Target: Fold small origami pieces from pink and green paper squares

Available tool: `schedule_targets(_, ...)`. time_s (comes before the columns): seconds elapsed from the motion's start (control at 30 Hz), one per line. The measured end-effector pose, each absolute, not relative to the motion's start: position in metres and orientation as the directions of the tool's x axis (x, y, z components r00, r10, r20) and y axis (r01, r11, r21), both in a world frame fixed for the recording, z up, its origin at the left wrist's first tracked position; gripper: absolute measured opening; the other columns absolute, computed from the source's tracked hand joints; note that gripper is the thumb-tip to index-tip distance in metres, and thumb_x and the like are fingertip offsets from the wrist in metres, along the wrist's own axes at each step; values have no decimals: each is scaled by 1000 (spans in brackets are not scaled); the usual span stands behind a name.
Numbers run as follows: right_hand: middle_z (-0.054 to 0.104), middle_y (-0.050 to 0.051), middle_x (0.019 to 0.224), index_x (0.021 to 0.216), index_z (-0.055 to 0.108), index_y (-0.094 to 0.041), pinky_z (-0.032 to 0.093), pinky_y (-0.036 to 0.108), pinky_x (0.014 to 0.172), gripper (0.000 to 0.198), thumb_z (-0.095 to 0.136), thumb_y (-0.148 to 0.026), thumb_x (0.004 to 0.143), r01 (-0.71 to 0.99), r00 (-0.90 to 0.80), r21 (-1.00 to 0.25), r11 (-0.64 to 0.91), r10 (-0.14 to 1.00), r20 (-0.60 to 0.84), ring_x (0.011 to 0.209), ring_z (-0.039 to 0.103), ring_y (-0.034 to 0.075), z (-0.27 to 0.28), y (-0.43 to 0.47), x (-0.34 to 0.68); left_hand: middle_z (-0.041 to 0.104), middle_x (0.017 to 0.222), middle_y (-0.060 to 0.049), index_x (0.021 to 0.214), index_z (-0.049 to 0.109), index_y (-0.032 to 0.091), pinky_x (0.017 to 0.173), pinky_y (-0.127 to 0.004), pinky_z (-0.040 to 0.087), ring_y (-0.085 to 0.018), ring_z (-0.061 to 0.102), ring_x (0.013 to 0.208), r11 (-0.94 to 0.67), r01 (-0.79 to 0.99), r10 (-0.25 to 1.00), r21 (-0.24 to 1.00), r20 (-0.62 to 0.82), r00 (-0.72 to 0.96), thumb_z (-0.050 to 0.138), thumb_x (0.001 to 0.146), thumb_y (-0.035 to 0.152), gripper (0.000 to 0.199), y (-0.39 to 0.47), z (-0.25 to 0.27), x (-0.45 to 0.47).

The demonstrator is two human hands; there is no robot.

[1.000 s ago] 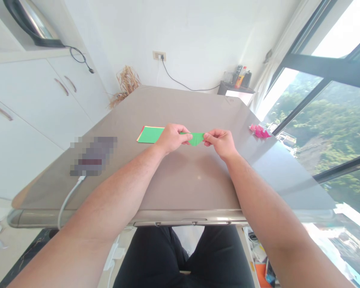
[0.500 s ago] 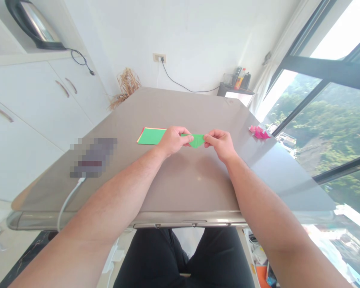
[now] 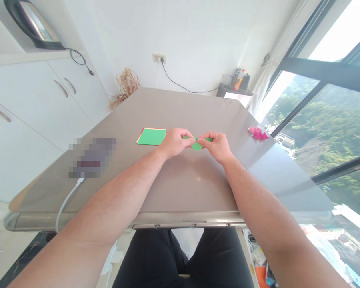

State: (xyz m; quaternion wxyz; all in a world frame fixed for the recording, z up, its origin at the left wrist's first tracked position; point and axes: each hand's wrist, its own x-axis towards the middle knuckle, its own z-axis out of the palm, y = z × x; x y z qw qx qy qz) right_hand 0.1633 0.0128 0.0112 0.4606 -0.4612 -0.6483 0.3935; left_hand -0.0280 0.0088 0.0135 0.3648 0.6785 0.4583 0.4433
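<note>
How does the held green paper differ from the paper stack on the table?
The held paper is folded and narrows at its near edge; the stack lies flat. The left hand and right hand pinch the held paper; the stack rests on the table. The held paper shows only green; the stack also shows red and pale edges. Both show green.

two hands (image 3: pixel 174 143) (image 3: pixel 217 147), one folded paper (image 3: pixel 197 146), one paper stack (image 3: pixel 151 137), three cupboard handles (image 3: pixel 61 88)
</note>
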Motion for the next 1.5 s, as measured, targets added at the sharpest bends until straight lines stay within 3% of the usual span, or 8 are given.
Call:
schedule_targets(0.17,64,0,55,67,71,-19,41,28,54,29,85,-44,63,209,-102,-950,231,971,214,53,52,12,9,17,169,72,66,-3,73,72,16,65,-28,52,-16,68,64,-288,289,954,913,247,171,74,72,34,18,8,16,-31)
schedule_targets(0.4,68,2,62,77,73,-17,52,31,62,30,80,-45,69,96,-146,-974,206,971,191,58,60,15,7,22,175,70,63,-3,74,71,17,63,-28,50,-15,63,59,-259,231,964,938,235,125,73,74,38,21,10,15,-34)
schedule_targets(0.6,66,1,64,79,71,-21,50,30,58,23,73,-43,75,331,192,-893,304,905,380,57,59,15,6,18,165,70,65,-2,72,71,18,64,-28,47,-15,60,62,-250,407,934,878,330,-137,70,74,35,17,12,14,-25)
schedule_targets(0.83,76,5,85,100,77,-21,55,34,74,35,72,-47,78,304,-86,-886,350,936,341,76,69,19,5,7,143,77,87,-6,97,78,19,81,-32,50,-20,68,78,-388,627,866,675,500,-2,64,81,30,24,7,7,-14)
schedule_targets(1.0,77,6,94,101,76,-21,57,35,80,40,78,-47,71,290,9,-894,341,933,359,85,71,20,1,13,146,73,120,-9,117,74,21,89,-32,52,-22,69,97,-567,545,805,617,555,209,61,84,23,36,3,1,-9)
schedule_targets(1.1,76,5,86,96,76,-20,57,35,78,33,75,-44,73,310,63,-893,326,930,361,79,70,20,0,16,148,75,115,-9,114,75,20,87,-33,53,-21,69,94,-574,511,806,640,550,218,58,84,19,35,3,1,-8)
schedule_targets(1.33,70,2,64,83,72,-19,55,31,61,19,69,-35,74,158,87,-961,226,966,242,58,64,16,5,18,157,69,125,-12,122,65,19,86,-36,55,-21,68,100,-302,233,908,924,354,-226,72,74,25,49,16,4,-19)
schedule_targets(1.5,70,2,65,79,72,-19,55,30,61,18,74,-35,72,60,-11,-972,228,974,227,60,65,16,7,16,160,73,91,-7,99,69,16,74,-33,58,-18,69,80,-151,-109,989,983,149,-18,79,66,29,36,15,8,-22)
